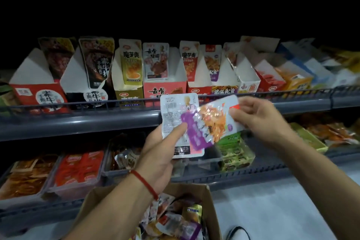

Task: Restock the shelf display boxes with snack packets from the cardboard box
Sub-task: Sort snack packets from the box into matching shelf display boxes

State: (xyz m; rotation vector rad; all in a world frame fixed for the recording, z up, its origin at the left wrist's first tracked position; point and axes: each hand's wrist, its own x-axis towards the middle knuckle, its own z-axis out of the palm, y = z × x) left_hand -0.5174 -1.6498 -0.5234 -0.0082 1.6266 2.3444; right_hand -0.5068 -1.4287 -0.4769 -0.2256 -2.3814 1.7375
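Right hand [259, 121] pinches purple packet [208, 122] above the shelf rail; left hand [161, 154] grips white packet [176, 121] behind it. Match purple print to its display box [224, 82] upper right, slide in upright. Cardboard box [206, 197] sits below.

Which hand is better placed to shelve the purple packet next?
The right hand: it pinches the purple packet and is nearer the purple-fronted display box. The left hand grips the white packet.
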